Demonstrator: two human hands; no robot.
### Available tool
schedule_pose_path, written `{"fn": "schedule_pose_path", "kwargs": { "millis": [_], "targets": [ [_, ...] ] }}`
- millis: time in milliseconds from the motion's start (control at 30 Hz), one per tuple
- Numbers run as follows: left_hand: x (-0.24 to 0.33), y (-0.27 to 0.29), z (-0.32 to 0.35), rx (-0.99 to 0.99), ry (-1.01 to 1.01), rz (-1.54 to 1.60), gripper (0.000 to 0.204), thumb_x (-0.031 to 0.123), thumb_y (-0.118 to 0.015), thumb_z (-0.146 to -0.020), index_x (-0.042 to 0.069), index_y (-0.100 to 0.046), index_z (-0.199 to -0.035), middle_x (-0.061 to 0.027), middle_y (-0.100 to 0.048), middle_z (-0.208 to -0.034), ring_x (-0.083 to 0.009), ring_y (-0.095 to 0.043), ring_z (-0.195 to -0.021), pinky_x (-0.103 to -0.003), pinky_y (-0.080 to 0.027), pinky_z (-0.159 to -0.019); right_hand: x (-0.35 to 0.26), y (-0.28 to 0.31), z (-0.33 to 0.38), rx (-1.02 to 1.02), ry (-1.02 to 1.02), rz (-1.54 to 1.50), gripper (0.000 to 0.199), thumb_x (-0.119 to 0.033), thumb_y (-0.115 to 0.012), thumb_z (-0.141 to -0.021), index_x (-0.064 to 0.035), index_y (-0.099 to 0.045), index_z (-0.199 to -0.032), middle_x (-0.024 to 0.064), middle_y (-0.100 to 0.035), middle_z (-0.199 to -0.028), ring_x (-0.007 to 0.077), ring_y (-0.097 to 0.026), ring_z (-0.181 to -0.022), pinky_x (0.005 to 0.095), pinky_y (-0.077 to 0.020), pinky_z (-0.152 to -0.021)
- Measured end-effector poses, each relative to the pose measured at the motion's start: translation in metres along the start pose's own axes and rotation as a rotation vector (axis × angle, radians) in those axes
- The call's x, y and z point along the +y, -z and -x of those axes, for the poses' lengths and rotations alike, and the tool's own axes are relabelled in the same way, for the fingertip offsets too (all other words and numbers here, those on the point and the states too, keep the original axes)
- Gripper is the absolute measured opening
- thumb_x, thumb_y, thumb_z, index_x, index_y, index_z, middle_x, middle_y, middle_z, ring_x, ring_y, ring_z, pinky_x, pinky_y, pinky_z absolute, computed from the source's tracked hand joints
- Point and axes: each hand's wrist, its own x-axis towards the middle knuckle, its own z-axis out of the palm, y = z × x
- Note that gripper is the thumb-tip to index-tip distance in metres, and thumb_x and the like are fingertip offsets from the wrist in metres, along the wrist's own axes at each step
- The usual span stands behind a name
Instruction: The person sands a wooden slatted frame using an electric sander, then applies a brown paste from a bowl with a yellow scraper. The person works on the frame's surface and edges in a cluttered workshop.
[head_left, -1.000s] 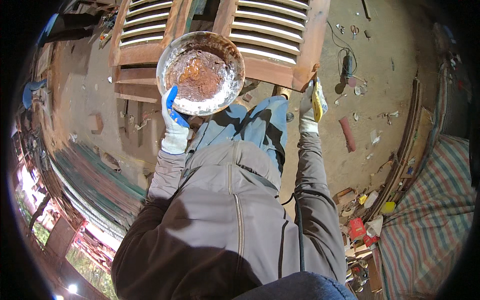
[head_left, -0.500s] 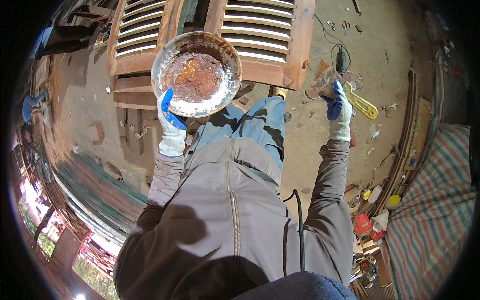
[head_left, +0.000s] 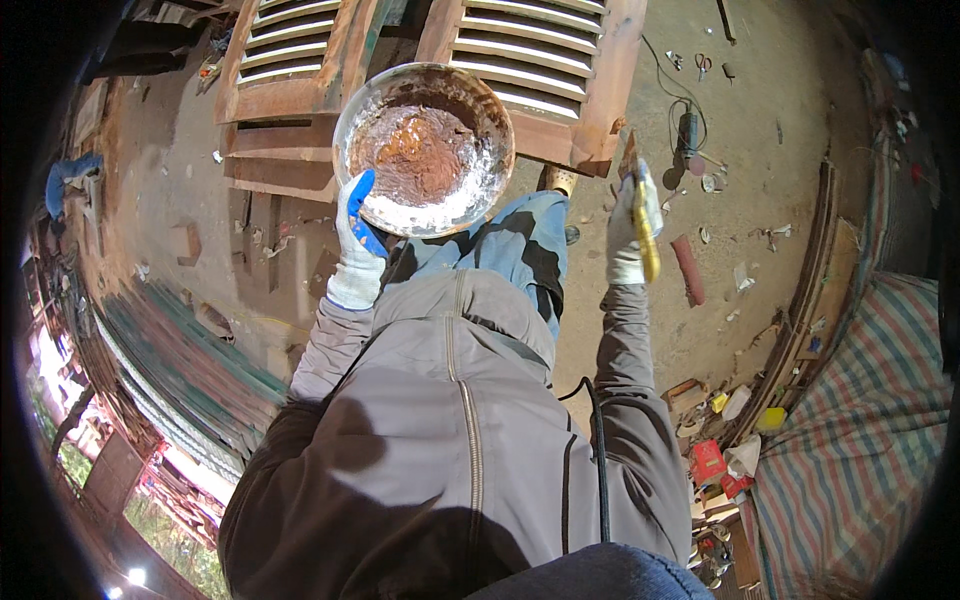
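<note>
My left hand [head_left: 360, 245], in a white glove with blue palm coating, grips the near left rim of a round metal bowl [head_left: 487, 195]. Reddish-brown paste [head_left: 415, 155] with an orange patch on top fills its middle, and white residue coats the inner wall. Off to the right, my right hand [head_left: 632, 225], gloved too, is closed around a putty knife [head_left: 648, 245] with a yellow handle. Its stained blade points away from me and shows nearly edge-on. Beyond the bowl are louvred wooden shutters [head_left: 600, 95], partly hidden by it.
An angle grinder [head_left: 688, 135] with a cord lies on the floor at right, near scissors [head_left: 703, 65] and a red cylindrical piece [head_left: 688, 270]. Long boards [head_left: 190, 350] are stacked at left. A striped tarp [head_left: 860, 430] covers the right side. Another person's blue sleeve [head_left: 70, 180] shows far left.
The bowl in my left hand has shifted slightly right. My right hand has moved left and turned the putty knife, so its blade went from broadside to nearly edge-on.
</note>
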Motion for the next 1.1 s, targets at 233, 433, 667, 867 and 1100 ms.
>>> {"fn": "schedule_pose_path", "kwargs": {
  "millis": [233, 433, 667, 867, 1100],
  "targets": [
    [0.002, 0.008, -0.003, -0.061, -0.016, -0.049, 0.033, 0.024, -0.051, -0.105, 0.009, -0.062, -0.132, -0.0143, -0.057, -0.143, -0.0328, -0.059, -0.129, -0.053, -0.05, -0.11, 0.001, -0.034, 0.037, 0.056, 0.386, 0.635, 0.048, -0.016, -0.072, -0.091, -0.0031, -0.062, -0.136, 0.0131, -0.062, -0.136, 0.0311, -0.06, -0.122, 0.0468, -0.048, -0.103],
    [0.002, 0.019, -0.011, -0.146, -0.127, -0.162, 0.031, 0.017, -0.052, -0.105, 0.009, -0.059, -0.133, -0.0148, -0.056, -0.143, -0.0326, -0.059, -0.129, -0.052, -0.053, -0.107, 0.034, -0.094, 0.044, 0.202, 0.399, 0.933, 0.041, -0.02, -0.068, -0.094, -0.0116, -0.065, -0.134, 0.0065, -0.061, -0.137, 0.0267, -0.057, -0.122, 0.0436, -0.0463, -0.102],
    [0.007, 0.027, -0.005, -0.108, -0.134, -0.22, 0.031, 0.019, -0.052, -0.105, 0.01, -0.058, -0.134, -0.0142, -0.056, -0.142, -0.0323, -0.059, -0.128, -0.051, -0.052, -0.108, 0.033, -0.116, 0.06, 0.366, 0.338, 0.93, 0.033, -0.023, -0.065, -0.096, -0.0145, -0.065, -0.128, 0.0035, -0.064, -0.132, 0.022, -0.059, -0.118, 0.0415, -0.0444, -0.097],
    [0.012, 0.032, -0.02, -0.106, -0.043, -0.059, 0.037, 0.022, -0.054, -0.103, 0.003, -0.061, -0.134, -0.0134, -0.059, -0.141, -0.0306, -0.057, -0.132, -0.05, -0.045, -0.115, 0.078, -0.073, 0.166, -0.257, -0.597, 0.462, 0.035, -0.016, -0.051, -0.105, -0.0045, -0.059, -0.138, 0.0162, -0.062, -0.137, 0.0343, -0.059, -0.125, 0.0468, -0.048, -0.103],
    [0.003, 0.023, -0.016, 0.003, -0.121, -0.185, 0.033, 0.027, -0.055, -0.101, 0.013, -0.064, -0.13, -0.014, -0.061, -0.137, -0.0344, -0.061, -0.127, -0.054, -0.052, -0.108, 0.088, 0.015, 0.112, 0.434, -0.951, -1.378, 0.033, -0.022, -0.061, -0.104, -0.005, -0.064, -0.132, 0.013, -0.068, -0.132, 0.0282, -0.066, -0.119, 0.0482, -0.0555, -0.102]
  ]
}}
